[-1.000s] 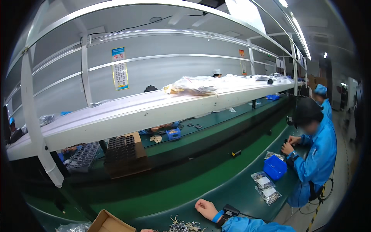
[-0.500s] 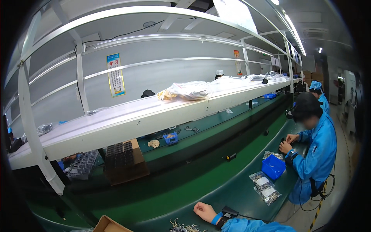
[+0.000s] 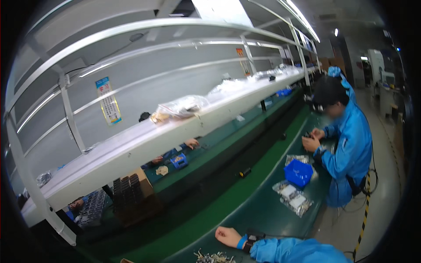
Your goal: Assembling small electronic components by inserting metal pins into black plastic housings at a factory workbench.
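My right hand (image 3: pixel 228 236) reaches in from the lower right and rests by the green bench surface. Its fingers are curled closed, and whatever they may hold is hidden. A blue band (image 3: pixel 241 242) and a black strap circle the wrist, below a blue sleeve (image 3: pixel 298 250). Just in front of the hand, at the lower edge, lies a pile of small metal parts (image 3: pixel 215 257). My left hand is out of view.
To the right a co-worker (image 3: pixel 346 136) in blue handles a small dark thing. Before them are a blue bin (image 3: pixel 298 172) and clear bags of parts (image 3: pixel 293 198). A white shelf (image 3: pixel 175 129) crosses above the green belt (image 3: pixel 206 228). A black-and-yellow object (image 3: pixel 244 172) lies on the belt.
The view has turned right and tilted, so the scene sits further left. Another person's hands now show beyond the shelf near a blue bin. The cardboard box at the lower edge is nearly gone.
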### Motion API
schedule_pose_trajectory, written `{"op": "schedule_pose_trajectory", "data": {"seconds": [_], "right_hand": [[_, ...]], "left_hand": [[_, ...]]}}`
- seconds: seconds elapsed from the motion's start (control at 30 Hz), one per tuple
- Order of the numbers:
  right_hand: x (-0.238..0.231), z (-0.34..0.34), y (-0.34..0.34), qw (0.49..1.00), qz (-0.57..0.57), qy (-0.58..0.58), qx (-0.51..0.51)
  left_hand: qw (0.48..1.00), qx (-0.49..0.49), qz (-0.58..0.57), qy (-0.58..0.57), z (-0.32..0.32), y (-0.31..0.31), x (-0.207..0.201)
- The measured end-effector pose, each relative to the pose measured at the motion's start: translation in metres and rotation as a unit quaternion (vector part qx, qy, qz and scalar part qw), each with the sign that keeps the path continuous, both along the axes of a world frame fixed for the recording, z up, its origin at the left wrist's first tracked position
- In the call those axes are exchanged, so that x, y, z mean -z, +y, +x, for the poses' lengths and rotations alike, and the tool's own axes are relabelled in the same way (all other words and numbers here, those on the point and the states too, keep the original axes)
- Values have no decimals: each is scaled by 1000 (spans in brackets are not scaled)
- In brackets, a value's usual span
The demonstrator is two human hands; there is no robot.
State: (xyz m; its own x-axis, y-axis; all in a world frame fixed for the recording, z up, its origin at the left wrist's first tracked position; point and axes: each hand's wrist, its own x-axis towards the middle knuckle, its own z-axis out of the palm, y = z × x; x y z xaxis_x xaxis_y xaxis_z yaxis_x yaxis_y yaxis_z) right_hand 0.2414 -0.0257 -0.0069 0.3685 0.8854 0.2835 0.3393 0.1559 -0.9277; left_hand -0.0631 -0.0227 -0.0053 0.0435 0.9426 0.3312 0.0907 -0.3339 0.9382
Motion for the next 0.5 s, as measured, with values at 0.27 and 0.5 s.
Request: {"op": "schedule_pose_trajectory", "data": {"seconds": [0.27,0.5], "right_hand": [[-11,6,6,999,24,-37,8],[-16,8,1,1000,-7,-17,-9]], "left_hand": [[994,-19,69,77,9,1,-15],[999,4,-4,40,22,-13,-40]]}}
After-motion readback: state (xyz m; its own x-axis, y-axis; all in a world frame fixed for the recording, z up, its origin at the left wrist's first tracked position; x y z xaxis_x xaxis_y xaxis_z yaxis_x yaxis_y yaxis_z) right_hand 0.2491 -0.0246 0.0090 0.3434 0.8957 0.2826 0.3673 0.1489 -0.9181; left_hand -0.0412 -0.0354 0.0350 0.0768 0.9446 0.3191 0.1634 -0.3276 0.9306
